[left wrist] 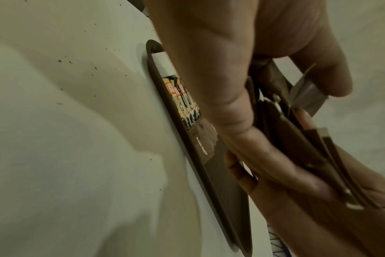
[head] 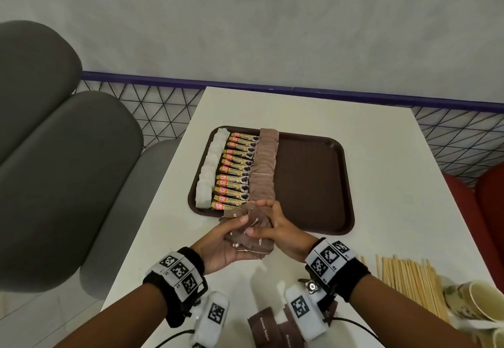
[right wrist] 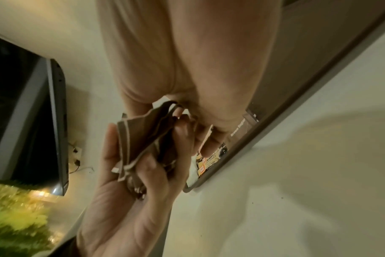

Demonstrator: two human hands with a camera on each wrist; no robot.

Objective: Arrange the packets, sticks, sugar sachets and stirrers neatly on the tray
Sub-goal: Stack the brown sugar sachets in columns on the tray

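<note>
A brown tray (head: 313,178) lies mid-table. Its left half carries three columns: white sachets (head: 208,167), coffee sticks (head: 236,173) and brown sugar sachets (head: 264,162). At the tray's near edge both hands hold a loose bunch of brown sugar sachets (head: 256,241). My left hand (head: 240,227) cradles the bunch from below with its thumb on top. My right hand (head: 268,211) curls over the bunch and pinches sachets at its far end. In the left wrist view the bunch (left wrist: 297,139) sits between the fingers. The right wrist view shows the fanned bunch (right wrist: 143,135) in the left palm.
Wooden stirrers (head: 409,279) lie in a heap at the near right of the white table (head: 381,156), beside paper cups (head: 474,304). More brown sugar sachets (head: 270,328) lie at the near edge. A grey bench (head: 54,156) stands left. The tray's right half is bare.
</note>
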